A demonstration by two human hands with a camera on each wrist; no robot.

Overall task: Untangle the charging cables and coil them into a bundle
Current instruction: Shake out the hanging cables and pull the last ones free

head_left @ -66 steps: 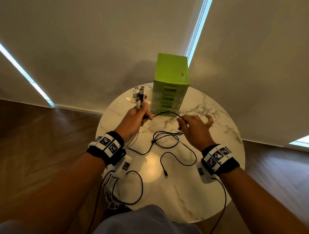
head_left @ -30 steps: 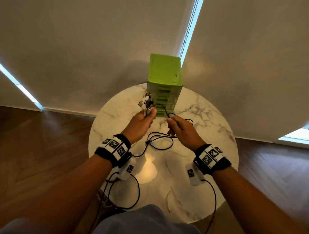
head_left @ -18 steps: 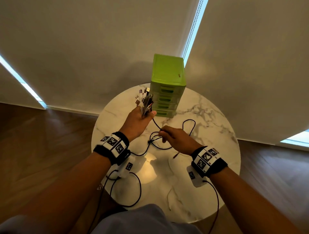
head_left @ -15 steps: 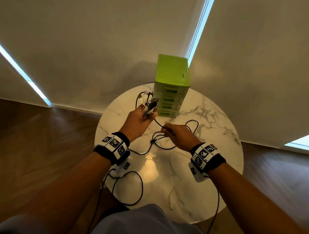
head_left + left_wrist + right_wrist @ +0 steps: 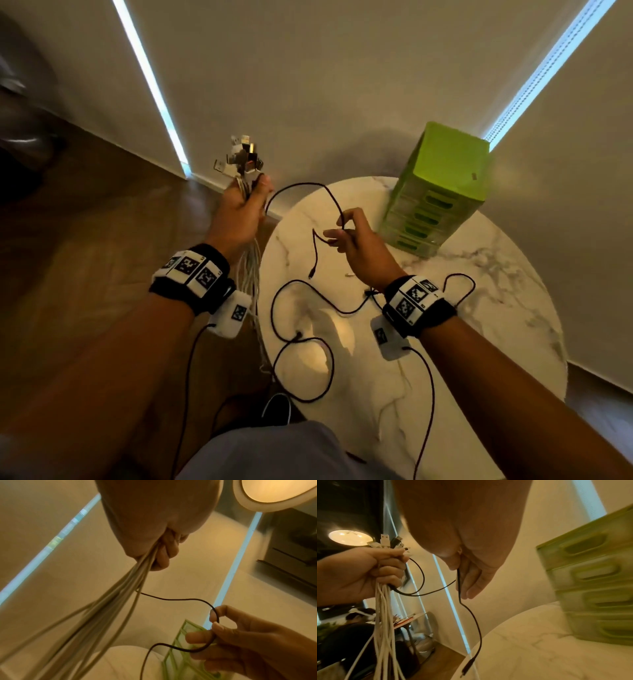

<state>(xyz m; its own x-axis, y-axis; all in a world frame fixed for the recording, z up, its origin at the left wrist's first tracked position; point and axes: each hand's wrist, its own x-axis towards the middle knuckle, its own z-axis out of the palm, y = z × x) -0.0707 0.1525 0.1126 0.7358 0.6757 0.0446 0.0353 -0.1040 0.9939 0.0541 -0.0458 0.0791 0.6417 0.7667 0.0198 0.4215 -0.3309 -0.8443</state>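
Observation:
My left hand (image 5: 251, 198) is raised beyond the table's left edge and grips a bundle of white cables (image 5: 252, 281). Their plugs (image 5: 244, 158) stick up above the fist, and the cords hang down past my wrist. A thin black cable (image 5: 301, 186) arcs from that fist to my right hand (image 5: 337, 230), which pinches it between thumb and forefinger above the table. The black cable's plug end (image 5: 311, 273) dangles below. The left wrist view shows the fist (image 5: 164, 550) round the white cords (image 5: 111, 608) and the pinch (image 5: 215, 620). In the right wrist view the black cable (image 5: 471, 614) hangs from my fingers (image 5: 467, 577).
The round marble table (image 5: 462, 359) carries a green drawer unit (image 5: 442, 185) at its far side. More black cable loops (image 5: 303, 366) lie on the near left of the table, and one loop (image 5: 462, 287) lies behind my right wrist. Wooden floor lies to the left.
My left hand has lifted the bundle up and leftward, off the table. My right hand has raised the black cable from the tabletop, so its plug end now hangs free. The head view has turned left.

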